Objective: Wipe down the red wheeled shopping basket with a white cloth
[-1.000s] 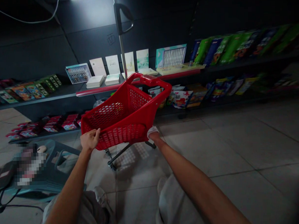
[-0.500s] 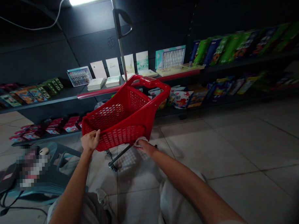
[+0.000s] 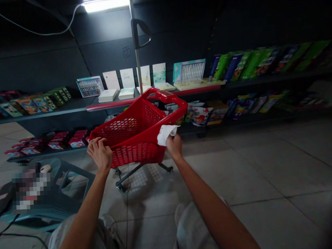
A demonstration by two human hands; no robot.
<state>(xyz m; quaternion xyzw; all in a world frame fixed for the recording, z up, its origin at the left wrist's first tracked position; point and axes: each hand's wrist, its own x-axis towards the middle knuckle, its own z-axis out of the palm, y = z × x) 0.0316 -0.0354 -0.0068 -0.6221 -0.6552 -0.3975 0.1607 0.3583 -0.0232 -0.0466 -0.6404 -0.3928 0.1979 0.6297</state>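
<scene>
A small red plastic shopping cart [image 3: 134, 153] with perforated sides stands in front of me, its handle end toward the shelves. My left hand [image 3: 100, 152] is at the cart's near left corner, fingers curled over the rim. In my right hand [image 3: 174, 144] is a crumpled white tissue [image 3: 165, 134], which lies against the cart's outer side at the right, below the handle. My right fingers are closed on the tissue and partly hidden behind it. Grey legs with casters show under the basket.
A blue-grey plastic stool [image 3: 72, 175] with blurred-out items and black cables stands at the left. Behind the cart runs a dark shelf [image 3: 80, 102] with books, boxes and snack bags. A metal pole [image 3: 138, 67] with a black handle rises behind the cart.
My right hand has moved up with the tissue, from the basket's lower edge to its upper right side. My left hand stays at the corner, its fingers now further over the rim.
</scene>
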